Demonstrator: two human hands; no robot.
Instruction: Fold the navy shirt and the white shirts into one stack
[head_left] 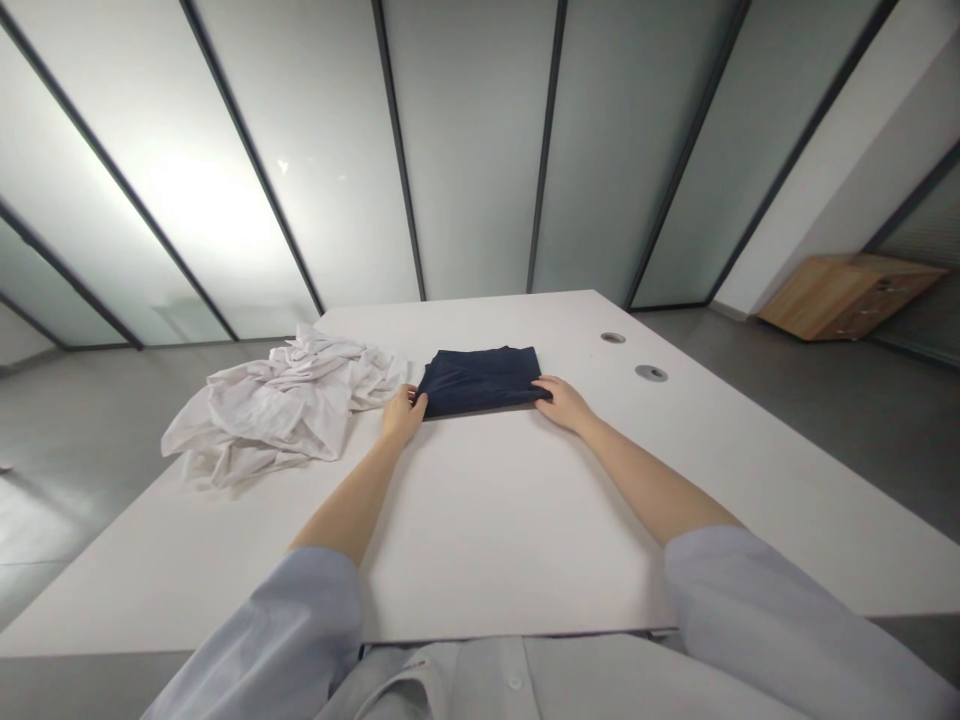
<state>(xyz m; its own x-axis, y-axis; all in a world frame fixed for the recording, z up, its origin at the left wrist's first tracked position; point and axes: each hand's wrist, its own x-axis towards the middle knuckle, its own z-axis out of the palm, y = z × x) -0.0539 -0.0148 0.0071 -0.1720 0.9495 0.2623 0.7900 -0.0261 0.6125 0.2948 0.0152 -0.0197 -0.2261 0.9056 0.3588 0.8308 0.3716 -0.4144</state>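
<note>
A dark navy cloth (481,380), folded into a flat rectangle, lies on the white table (510,510) in front of me. My left hand (404,412) grips its near left corner, thumb and fingers closed on the edge. At the near right corner, my right hand (562,402) pinches the cloth between thumb and fingers. Left of the cloth is a crumpled heap of white fabric (292,400), close to my left hand, partly hanging over the table's left edge.
Two round grommets sit in the tabletop at the right, a farther one (613,338) and a nearer one (651,373). Frosted glass panels (472,150) stand behind the table. A wooden cabinet (844,295) is on the floor at the far right.
</note>
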